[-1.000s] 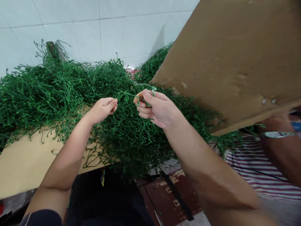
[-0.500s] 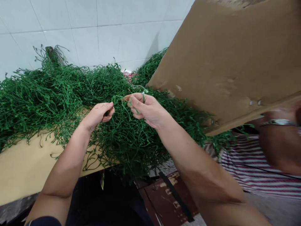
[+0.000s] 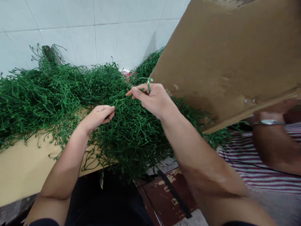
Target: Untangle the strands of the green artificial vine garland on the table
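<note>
A large heap of thin green artificial stems [image 3: 136, 131] with small bud-like tips lies in front of me. My left hand [image 3: 101, 115] is closed in a pinch over the near side of the heap; what sits between its thumb and fingers is hidden. To its right and slightly higher, my right hand [image 3: 151, 99] grips a green stem [image 3: 149, 86], which loops up between the fingers with a pale tip showing. The right forefinger points left over the heap. A gap separates the two hands.
Tan board [image 3: 21, 166] supports part of the heap. A big cardboard sheet [image 3: 225, 62] slants across the right side, with another person's forearm and wristwatch [image 3: 269, 121] below it. White tiled wall [image 3: 70, 18] stands behind. A brown case [image 3: 162, 201] with a black strap lies below.
My right hand has moved up and to the right, away from the left, with the stem in its fingers. The left hand stays nearly where it was, still pinched.
</note>
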Demonstrator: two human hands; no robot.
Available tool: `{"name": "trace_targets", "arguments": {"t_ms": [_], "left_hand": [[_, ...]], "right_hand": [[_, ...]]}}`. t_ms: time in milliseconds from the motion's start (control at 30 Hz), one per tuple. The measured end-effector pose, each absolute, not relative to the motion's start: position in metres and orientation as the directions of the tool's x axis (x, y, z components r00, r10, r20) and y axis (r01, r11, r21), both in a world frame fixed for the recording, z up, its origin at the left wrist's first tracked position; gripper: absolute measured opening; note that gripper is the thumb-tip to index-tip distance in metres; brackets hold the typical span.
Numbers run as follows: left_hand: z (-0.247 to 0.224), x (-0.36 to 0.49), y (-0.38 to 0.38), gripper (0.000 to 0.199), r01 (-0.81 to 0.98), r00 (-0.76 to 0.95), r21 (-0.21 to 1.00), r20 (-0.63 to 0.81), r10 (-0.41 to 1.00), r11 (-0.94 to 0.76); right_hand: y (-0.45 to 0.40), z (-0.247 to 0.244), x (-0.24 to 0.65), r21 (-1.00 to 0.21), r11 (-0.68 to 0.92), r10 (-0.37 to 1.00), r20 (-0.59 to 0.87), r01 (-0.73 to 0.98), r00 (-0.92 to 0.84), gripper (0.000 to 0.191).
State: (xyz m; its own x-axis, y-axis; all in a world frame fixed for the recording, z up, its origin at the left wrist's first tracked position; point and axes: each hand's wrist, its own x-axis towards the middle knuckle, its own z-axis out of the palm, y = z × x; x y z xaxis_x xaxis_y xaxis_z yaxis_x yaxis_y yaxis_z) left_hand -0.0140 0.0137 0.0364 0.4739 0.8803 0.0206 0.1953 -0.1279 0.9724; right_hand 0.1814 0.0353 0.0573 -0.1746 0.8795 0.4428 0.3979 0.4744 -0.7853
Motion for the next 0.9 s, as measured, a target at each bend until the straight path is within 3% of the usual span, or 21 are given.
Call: {"name": "trace_targets", "arguments": {"t_ms": [367,533,667,833,900], "left_hand": [[0.031,-0.016,0.013,0.033,0.327,0.468,0.904,0.097,0.878,-0.275],[0.025,-0.005,0.002,0.037,0.285,0.508,0.885,0.186,0.841,-0.368],[0.020,0.009,-0.003,0.037,0.242,0.417,0.882,0.281,0.864,-0.404],[0.019,0.014,-0.008,0.038,0.217,0.302,0.900,0.306,0.903,-0.377],[0.018,0.011,-0.013,0.038,0.228,0.333,0.904,0.278,0.901,-0.363]], "right_hand": [[0.041,0.063,0.178,-0.747,0.560,0.825,0.545,0.359,-0.153,0.047],[0.059,0.055,0.174,-0.641,0.568,0.771,0.633,0.516,-0.063,0.047],[0.082,0.051,0.163,-0.564,0.533,0.750,0.660,0.631,-0.044,0.049],[0.118,0.051,0.151,-0.584,0.458,0.781,0.624,0.670,0.010,0.051],[0.134,0.052,0.161,-0.620,0.408,0.784,0.615,0.670,0.091,0.053]]}}
